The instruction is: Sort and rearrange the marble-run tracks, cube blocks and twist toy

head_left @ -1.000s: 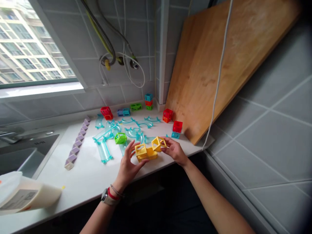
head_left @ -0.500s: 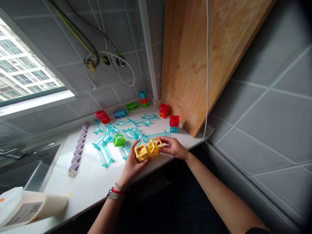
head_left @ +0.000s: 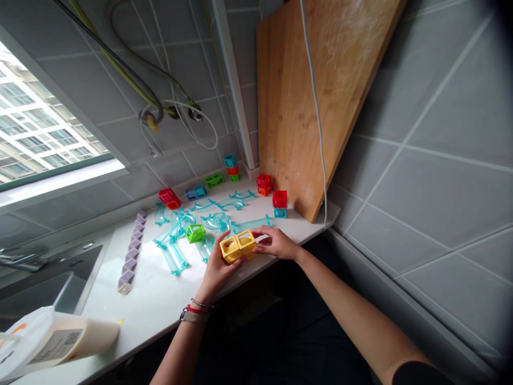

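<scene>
My left hand (head_left: 218,270) grips a yellow open-frame toy cube (head_left: 230,250) near the front edge of the counter. Against it sits a second yellow cube (head_left: 245,241), lined up side by side, and my right hand (head_left: 276,243) has its fingers closed on that one. More yellow shows beneath the pair, partly hidden by my hands. A green frame cube (head_left: 196,233) lies just left of my left hand. Around it spread several clear teal track pieces (head_left: 172,255), straight and curved.
Along the back stand red cubes (head_left: 169,198), a blue pair (head_left: 196,192), a green pair (head_left: 214,181) and a small stack (head_left: 231,168). A red-and-teal stack (head_left: 279,204) is near the wooden board (head_left: 296,107). Left are a purple row (head_left: 130,264), a sink (head_left: 76,267) and a tub (head_left: 88,337).
The right yellow cube has turned from a tilted position to sit flush beside the left one. My view has shifted slightly, and both hands keep their hold.
</scene>
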### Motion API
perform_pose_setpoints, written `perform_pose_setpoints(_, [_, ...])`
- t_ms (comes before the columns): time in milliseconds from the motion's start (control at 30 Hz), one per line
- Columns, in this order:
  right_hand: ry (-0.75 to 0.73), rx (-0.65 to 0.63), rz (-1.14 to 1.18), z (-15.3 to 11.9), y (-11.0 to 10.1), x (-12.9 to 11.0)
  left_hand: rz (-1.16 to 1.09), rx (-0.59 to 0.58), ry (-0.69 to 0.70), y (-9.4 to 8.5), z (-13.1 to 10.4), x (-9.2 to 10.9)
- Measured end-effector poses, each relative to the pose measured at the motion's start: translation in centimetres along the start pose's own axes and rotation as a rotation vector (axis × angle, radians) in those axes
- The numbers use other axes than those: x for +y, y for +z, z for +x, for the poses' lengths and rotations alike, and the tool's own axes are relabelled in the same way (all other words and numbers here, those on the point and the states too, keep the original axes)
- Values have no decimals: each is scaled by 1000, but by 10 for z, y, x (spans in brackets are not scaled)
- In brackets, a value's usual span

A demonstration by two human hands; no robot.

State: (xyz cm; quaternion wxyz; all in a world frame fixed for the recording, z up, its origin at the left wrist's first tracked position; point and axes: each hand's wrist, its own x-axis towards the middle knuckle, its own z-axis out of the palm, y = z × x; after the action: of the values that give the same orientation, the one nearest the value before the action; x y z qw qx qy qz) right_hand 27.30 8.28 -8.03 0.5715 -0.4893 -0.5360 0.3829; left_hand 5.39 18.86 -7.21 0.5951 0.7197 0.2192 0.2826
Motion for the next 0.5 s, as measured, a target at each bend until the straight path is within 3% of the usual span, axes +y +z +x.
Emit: perform_pose_setpoints(500, [13, 18, -56, 0, 4, 0, 74, 40, 24, 1, -1, 4])
